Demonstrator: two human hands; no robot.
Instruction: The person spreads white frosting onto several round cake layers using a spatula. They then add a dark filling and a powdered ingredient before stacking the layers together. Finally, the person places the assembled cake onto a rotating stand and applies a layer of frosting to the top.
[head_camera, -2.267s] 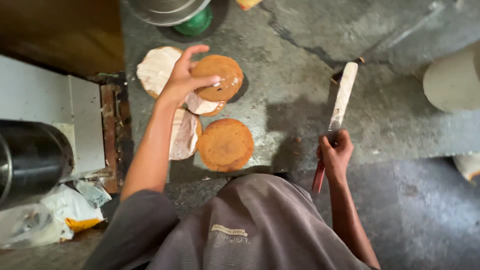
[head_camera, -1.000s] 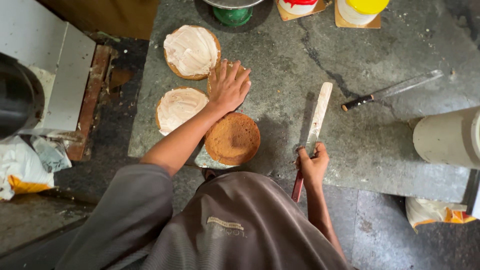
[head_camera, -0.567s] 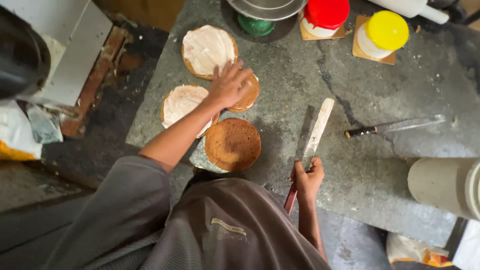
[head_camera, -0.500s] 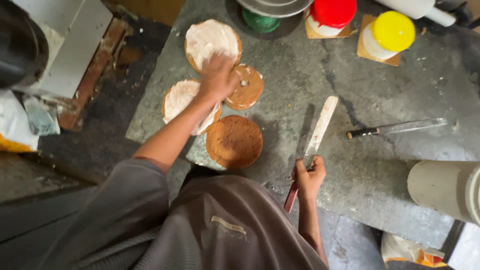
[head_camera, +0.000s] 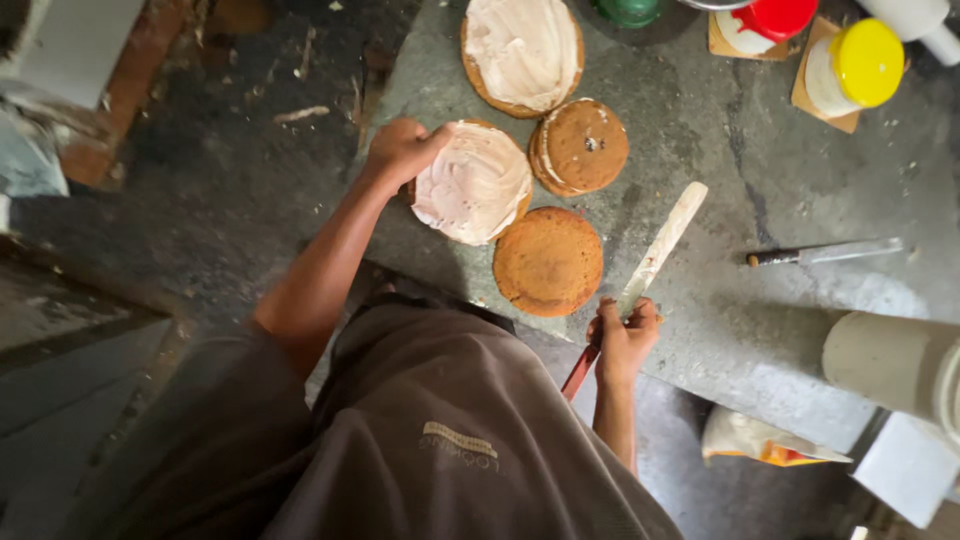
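My left hand (head_camera: 402, 150) grips the left edge of a round cake layer spread with white cream (head_camera: 474, 184) and tilts it up off the grey stone counter (head_camera: 740, 180). My right hand (head_camera: 624, 336) is shut on a long cream-smeared palette knife (head_camera: 660, 245) with a red handle, its blade resting on the counter. A bare brown cake layer (head_camera: 548, 261) lies just left of the blade. Behind it sits a smaller stacked brown layer (head_camera: 580, 146). Another cream-covered layer (head_camera: 522, 48) lies at the far edge.
A second knife (head_camera: 825, 252) lies on the counter to the right. Jars with a yellow lid (head_camera: 853, 66) and a red lid (head_camera: 768, 20) stand at the back right. A white cylinder (head_camera: 890, 362) lies at the right edge. A dark floor is on the left.
My left hand left the small stacked layer and took hold of the cream-covered layer's left edge. The right hand kept the palette knife still. The camera view moved closer.
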